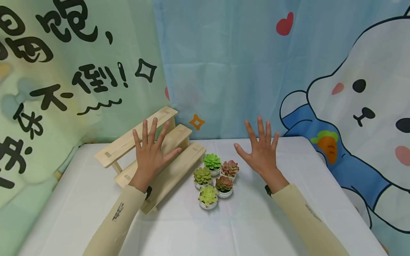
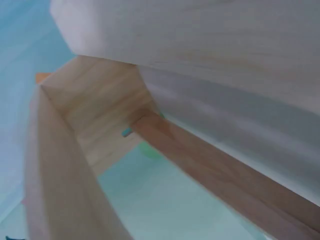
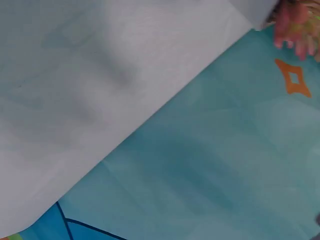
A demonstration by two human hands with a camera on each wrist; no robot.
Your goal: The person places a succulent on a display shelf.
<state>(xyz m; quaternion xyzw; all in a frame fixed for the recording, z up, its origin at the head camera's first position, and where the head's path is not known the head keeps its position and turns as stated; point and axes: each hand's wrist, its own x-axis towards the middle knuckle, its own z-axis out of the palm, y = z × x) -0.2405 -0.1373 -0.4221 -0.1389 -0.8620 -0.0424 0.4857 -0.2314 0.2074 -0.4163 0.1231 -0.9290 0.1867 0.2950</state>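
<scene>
Succulents btwn both hands, fingers splayed; green bkdrop reads, in pt., "不倒!"

The stepped shelf is smooth, matt bare wood, the succulents look plastic in smooth, faintly glossy pots, and the counter and backdrop show lightly creased matt cloth.

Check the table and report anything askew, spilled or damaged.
Only the wooden stand looks askew: it sits diagonally to the table's back edge. The five potted succulents, clustered beside it, appear upright. No spill or damage shows.
</scene>
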